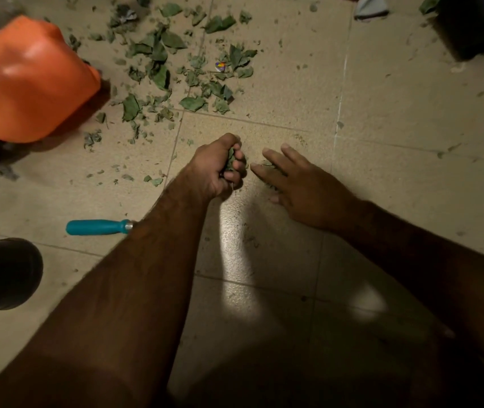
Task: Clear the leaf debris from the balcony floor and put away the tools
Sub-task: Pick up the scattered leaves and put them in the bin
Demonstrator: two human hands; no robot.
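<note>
Clutching crumpled green leaf scraps (229, 161), the left grip (215, 169) is clamping tight; the right grip (302, 187) is lying spread beside it. Beyond, more are littering the tan tiled floor (397, 107), likely light, brittle, scoopable.

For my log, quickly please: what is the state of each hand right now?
Left hand: closed, gripping a clump of leaf debris.
Right hand: open, fingers straight, holding nothing.

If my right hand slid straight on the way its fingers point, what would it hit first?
Your right hand would likely meet the left hand, gripping a clump of leaves, close ahead.
</note>
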